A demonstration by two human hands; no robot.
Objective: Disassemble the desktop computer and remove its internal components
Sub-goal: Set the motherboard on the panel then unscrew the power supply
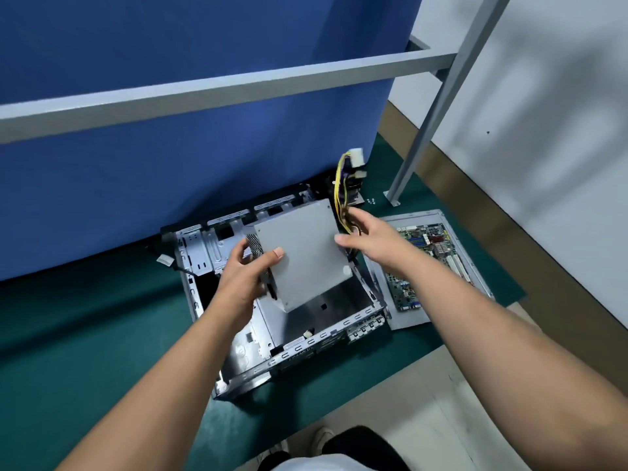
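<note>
Both hands grip power supply (302, 253) edges above open case (339, 329): left hand (246, 277), right hand (365, 237).

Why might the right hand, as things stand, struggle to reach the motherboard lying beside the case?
Probably not freely: the right hand grips the cable bundle of the power supply. The motherboard itself lies uncovered just below.

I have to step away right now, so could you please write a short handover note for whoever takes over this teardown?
Left hand: grips the left edge of the grey metal power supply box, held above the open silver computer case.
Right hand: holds the box's right side at the yellow cable bundle.
Done: green motherboard on its grey tray lies out on the green mat, right of the case.
Left: set the supply down, then strip whatever remains in the case.
</note>
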